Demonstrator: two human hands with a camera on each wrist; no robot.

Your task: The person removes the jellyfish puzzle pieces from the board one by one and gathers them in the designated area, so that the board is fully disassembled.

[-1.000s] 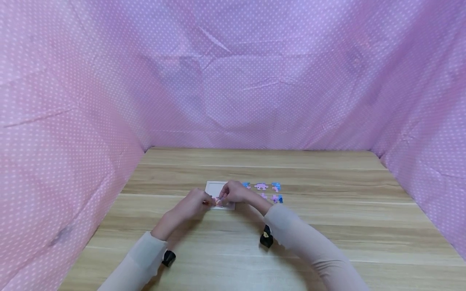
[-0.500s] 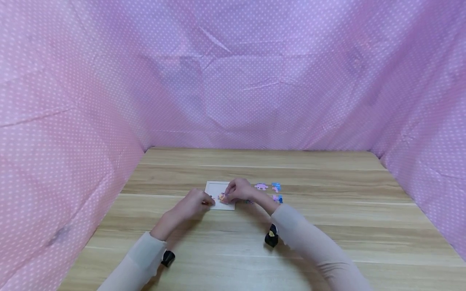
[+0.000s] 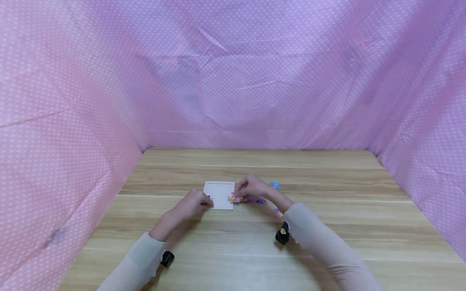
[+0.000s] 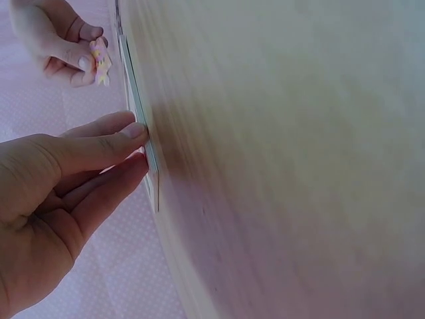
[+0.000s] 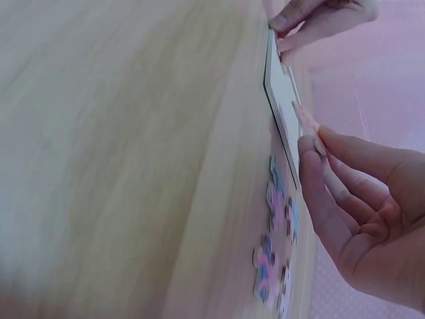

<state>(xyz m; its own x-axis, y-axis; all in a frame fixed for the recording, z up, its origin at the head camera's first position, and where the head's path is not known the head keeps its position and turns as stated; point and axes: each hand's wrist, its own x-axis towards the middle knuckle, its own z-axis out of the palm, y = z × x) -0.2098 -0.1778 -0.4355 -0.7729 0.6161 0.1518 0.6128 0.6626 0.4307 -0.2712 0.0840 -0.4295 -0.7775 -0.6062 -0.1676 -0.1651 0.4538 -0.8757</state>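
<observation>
A thin white puzzle tray [image 3: 221,192] lies flat on the table. My left hand [image 3: 194,201] grips its left edge between thumb and fingertips, and a bit of a coloured puzzle piece [image 3: 210,198] peeks out beside them. Over the tray's right edge, my right hand [image 3: 253,187] pinches a pink and yellow puzzle piece [image 3: 232,198] between thumb and index finger. The right wrist view has that piece [image 5: 307,121] tilted and raised above the white surface. My left fingers [image 4: 136,131] meet the tray's rim in the left wrist view.
Loose puzzle pieces lie right of the tray, partly under my right arm: a purple one [image 3: 261,200], a blue one [image 3: 274,185] and a purple-orange one [image 3: 278,213]. A pink dotted cloth [image 3: 233,101] walls the wooden table [image 3: 225,250] at the back and sides.
My right hand has lifted the pink and yellow piece and carried it rightward from the tray's lower part to its right edge. The left hand stays in place.
</observation>
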